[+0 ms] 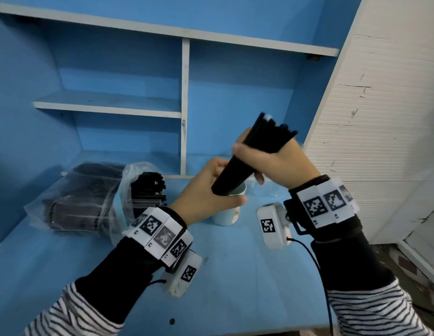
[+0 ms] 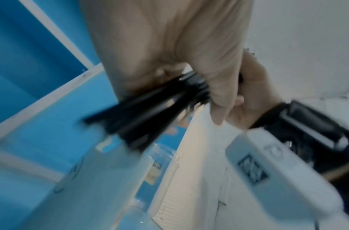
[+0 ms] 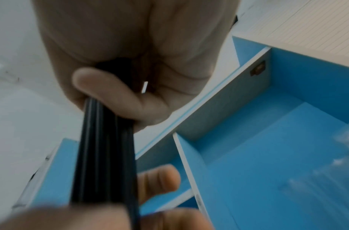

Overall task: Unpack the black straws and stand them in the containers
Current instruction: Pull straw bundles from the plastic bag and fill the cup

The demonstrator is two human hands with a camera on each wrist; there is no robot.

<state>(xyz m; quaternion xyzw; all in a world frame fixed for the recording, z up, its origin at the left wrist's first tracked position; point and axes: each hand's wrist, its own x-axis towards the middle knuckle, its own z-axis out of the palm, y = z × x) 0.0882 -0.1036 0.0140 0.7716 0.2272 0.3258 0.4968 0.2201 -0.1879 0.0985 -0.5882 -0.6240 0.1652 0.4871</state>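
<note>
A bundle of black straws (image 1: 250,156) slants up to the right above a pale blue cup (image 1: 227,215) on the blue desk. My left hand (image 1: 206,190) grips the bundle's lower part, and my right hand (image 1: 271,158) grips it higher up, where the tops fan out. The bundle's lower end is at the cup's mouth; I cannot tell whether it is inside. In the left wrist view the straws (image 2: 149,112) cross my palm. In the right wrist view my fingers (image 3: 110,96) curl round the straws (image 3: 104,155).
Clear bags of black straws (image 1: 77,197) lie at the left of the desk (image 1: 235,275), and one opened bag (image 1: 148,187) shows straw ends. Blue shelves (image 1: 109,105) stand behind. A white wall (image 1: 381,117) is at the right.
</note>
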